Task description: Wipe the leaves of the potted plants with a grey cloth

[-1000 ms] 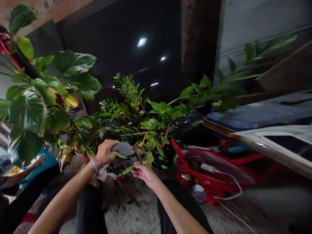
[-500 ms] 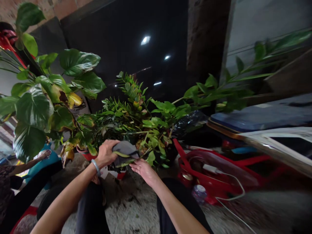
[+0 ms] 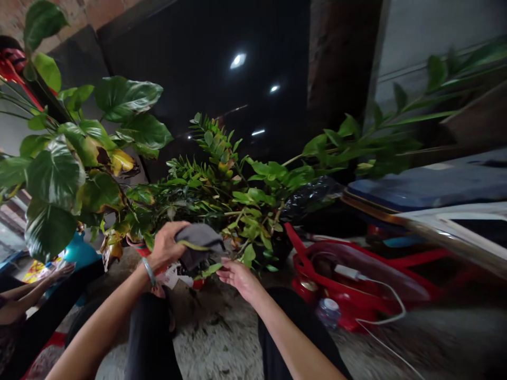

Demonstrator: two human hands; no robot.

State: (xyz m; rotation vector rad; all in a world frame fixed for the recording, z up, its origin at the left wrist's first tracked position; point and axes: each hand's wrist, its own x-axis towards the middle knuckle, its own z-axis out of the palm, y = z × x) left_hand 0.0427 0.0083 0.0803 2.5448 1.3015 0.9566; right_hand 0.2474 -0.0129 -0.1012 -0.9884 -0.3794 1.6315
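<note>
Head view: the left hand [image 3: 166,247] is clamped on a bunched grey cloth [image 3: 198,244], which is folded over the foliage of a ZZ plant [image 3: 206,198] low in the plant. The right hand [image 3: 240,281] is open and apart from the left, palm up, just beside the cloth under a green leaf. In this dim view I can't tell whether its fingertips touch that leaf. The plant stands on the floor in a red pot [image 3: 198,284], mostly hidden, between the person's black-trousered knees [image 3: 150,338], which puts it within easy reach of both hands.

A pothos [image 3: 55,174] stands just left of it. To the right are a black plastic bag [image 3: 312,196] and a red plastic stool [image 3: 356,279], with a water bottle [image 3: 328,312] and a white cable [image 3: 382,319] by it. A co-worker's arm [image 3: 37,285] shows at far left, apart.
</note>
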